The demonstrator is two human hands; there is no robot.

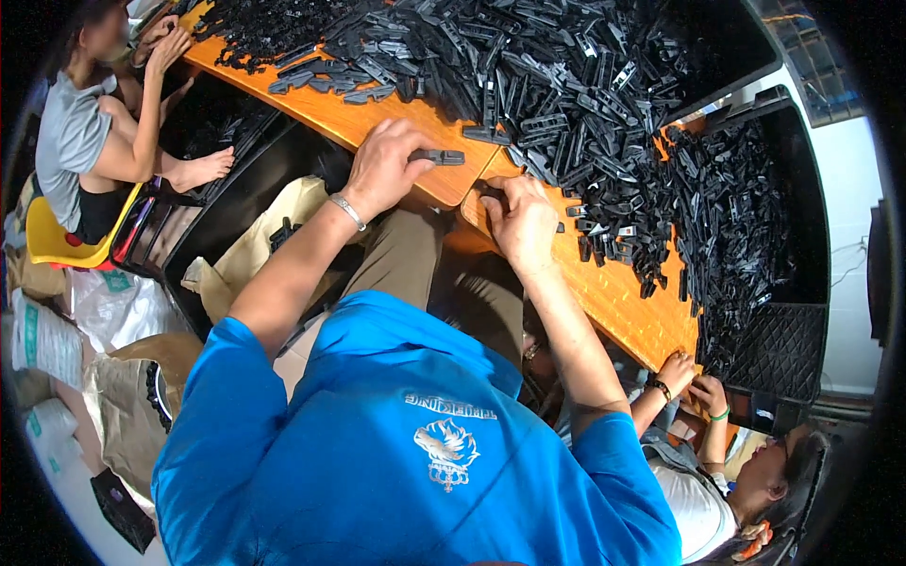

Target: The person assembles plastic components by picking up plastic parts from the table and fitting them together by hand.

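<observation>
My left hand (385, 168) is closed, pinching a slim black plastic clip-like part (445, 158) between thumb and fingers just above the wooden table's edge. My right hand (523, 222) is curled over the edge of the right-hand tabletop (651, 325). Dark plastic shows by its fingertips, so it grips a small black piece (493, 192), most of which the fingers hide. Beyond both hands lies a big heap of similar long black plastic parts (557, 85), some with a pale metallic glint. A smaller cluster of black parts (613, 226) lies right of my right hand.
More black parts (727, 217) are piled at the right, beside a black quilted panel (774, 354). One person (80, 132) sits on a yellow chair (71, 236) at far left; another person (698, 500) works at lower right. Brown paper sacks (269, 241) and plastic bags stand left.
</observation>
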